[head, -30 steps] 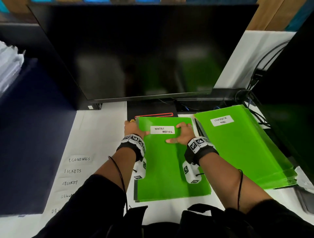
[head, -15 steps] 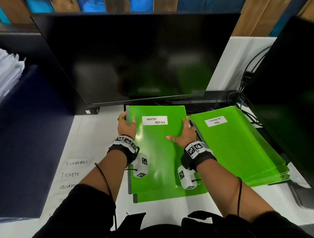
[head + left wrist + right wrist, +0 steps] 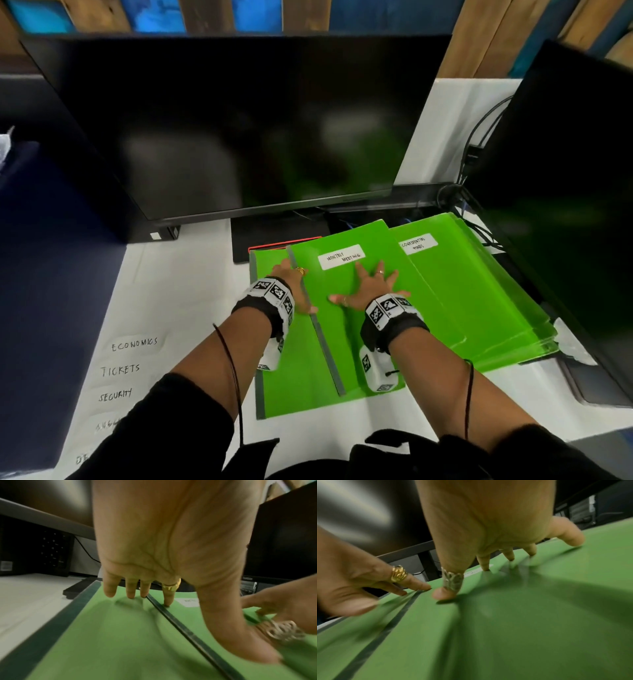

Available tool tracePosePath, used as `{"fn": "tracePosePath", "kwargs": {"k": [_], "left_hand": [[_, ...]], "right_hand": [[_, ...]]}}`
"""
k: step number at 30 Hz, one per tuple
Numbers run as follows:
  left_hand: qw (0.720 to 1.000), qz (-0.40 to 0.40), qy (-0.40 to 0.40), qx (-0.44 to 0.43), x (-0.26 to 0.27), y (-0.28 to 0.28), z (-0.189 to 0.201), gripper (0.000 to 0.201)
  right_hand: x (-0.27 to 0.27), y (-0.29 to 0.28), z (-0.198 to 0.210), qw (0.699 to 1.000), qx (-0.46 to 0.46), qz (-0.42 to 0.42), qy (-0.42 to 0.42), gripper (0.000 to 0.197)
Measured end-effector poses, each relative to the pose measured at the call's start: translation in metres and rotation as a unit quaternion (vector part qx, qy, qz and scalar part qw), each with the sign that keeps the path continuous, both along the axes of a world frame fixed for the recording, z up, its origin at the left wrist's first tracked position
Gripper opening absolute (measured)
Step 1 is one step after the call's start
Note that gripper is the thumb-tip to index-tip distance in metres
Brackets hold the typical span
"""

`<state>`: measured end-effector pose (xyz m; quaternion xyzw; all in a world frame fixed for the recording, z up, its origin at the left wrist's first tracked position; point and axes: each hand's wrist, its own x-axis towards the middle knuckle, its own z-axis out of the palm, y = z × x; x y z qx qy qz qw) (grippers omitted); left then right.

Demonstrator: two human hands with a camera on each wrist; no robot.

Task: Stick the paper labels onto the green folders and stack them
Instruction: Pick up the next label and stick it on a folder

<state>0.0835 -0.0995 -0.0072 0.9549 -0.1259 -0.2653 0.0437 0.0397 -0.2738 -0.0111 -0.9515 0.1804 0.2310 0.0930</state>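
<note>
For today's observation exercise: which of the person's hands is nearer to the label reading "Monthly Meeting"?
Right. The right hand lies flat on the folder, fingertips just below the label. The left hand is at the folder's left edge, farther off to the label's left.

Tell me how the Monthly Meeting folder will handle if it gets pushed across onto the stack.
The Monthly Meeting folder probably slides easily: its glossy cover lies on another green folder. It looks thin, so likely light and somewhat floppy. The right hand presses flat with spread fingers, which should steady it.
</note>
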Motion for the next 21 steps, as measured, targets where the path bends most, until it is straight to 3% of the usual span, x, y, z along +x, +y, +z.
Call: {"fn": "tracePosePath", "kwargs": {"k": [3, 7, 9, 12, 16, 21], "left_hand": [[0.997, -0.06, 0.035, 0.046, -0.006, 0.008, 0.001, 0.122], [0.995, -0.07, 0.014, 0.063, -0.007, 0.019, -0.014, 0.142], [0.994, -0.076, 0.013, 0.072, -0.007, 0.02, -0.016, 0.142], [0.993, -0.078, 0.018, 0.084, -0.008, 0.015, -0.009, 0.138], [0.993, -0.072, 0.011, 0.091, -0.01, 0.011, -0.008, 0.138], [0.993, -0.077, 0.011, 0.092, -0.009, 0.018, -0.011, 0.14]], "right_hand": [[0.002, -0.01, -0.008, 0.999, -0.012, -0.008, 0.029, 0.112], [0.011, -0.039, -0.004, 0.997, -0.031, -0.065, 0.033, 0.113], [0.01, -0.06, -0.003, 0.995, -0.028, -0.096, 0.018, 0.107], [0.006, -0.077, 0.004, 0.995, -0.038, -0.07, -0.056, 0.1], [0.005, -0.071, 0.001, 0.999, -0.023, -0.019, -0.042, 0.06], [0.002, -0.074, -0.014, 0.999, -0.012, -0.001, -0.047, 0.069]]}}
